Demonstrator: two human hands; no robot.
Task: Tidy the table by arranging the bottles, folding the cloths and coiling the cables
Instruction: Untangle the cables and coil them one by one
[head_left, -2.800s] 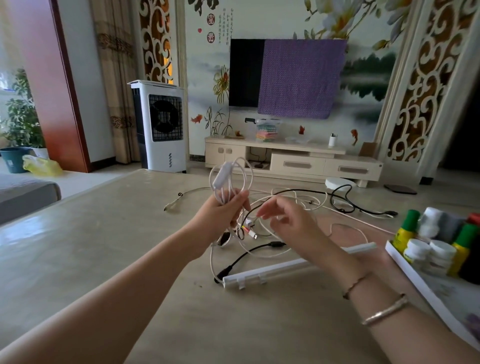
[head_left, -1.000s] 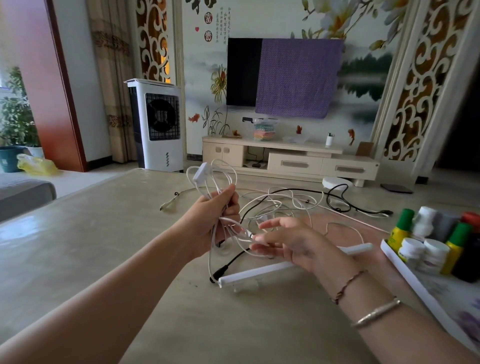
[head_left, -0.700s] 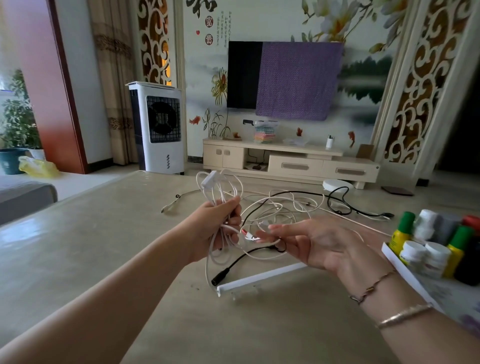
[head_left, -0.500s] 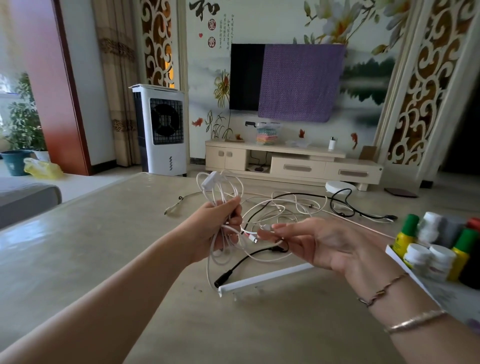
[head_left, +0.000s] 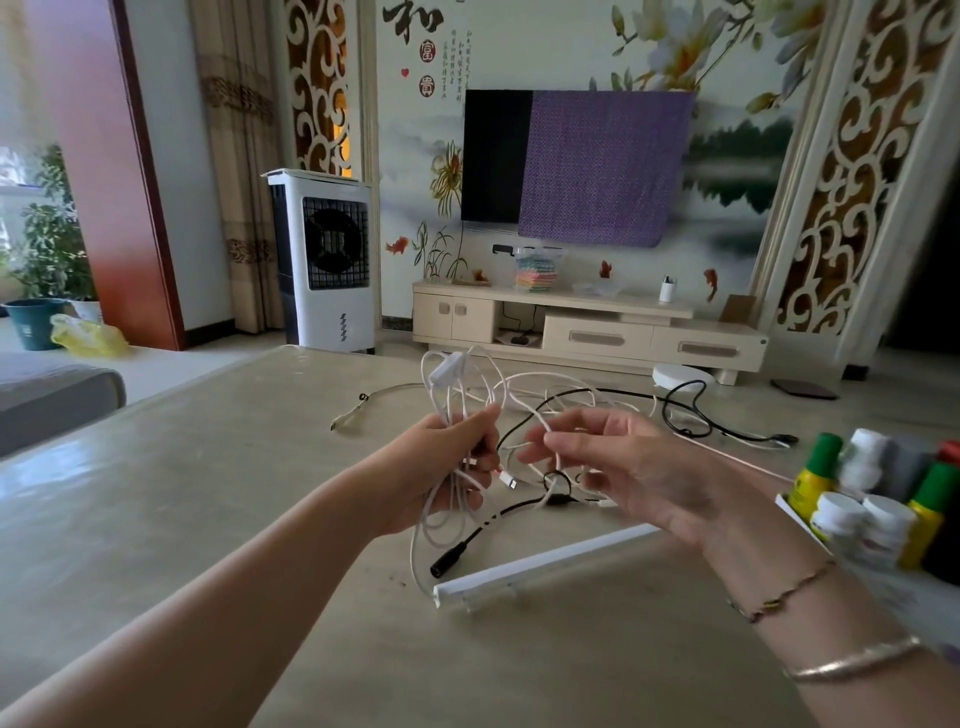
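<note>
We hold the white cable (head_left: 457, 400) bunched in our left hand (head_left: 441, 467), fingers curled round a sheaf of loops that stand up above the fist and hang below it, over the middle of the table (head_left: 208, 493). The loose run of that cable leads rightward from the fist, across to our right hand (head_left: 623, 467), whose fingers are half spread and lightly hooked under a strand; whether thumb and finger actually pinch it, we cannot tell. So the next loop, we judge, comes from the right and must be carried leftward to the fist. A black cable (head_left: 675, 410) lies tangled through the white one toward the far right edge, and may snag. The bottles (head_left: 872, 493) stand grouped at the right edge.
</note>
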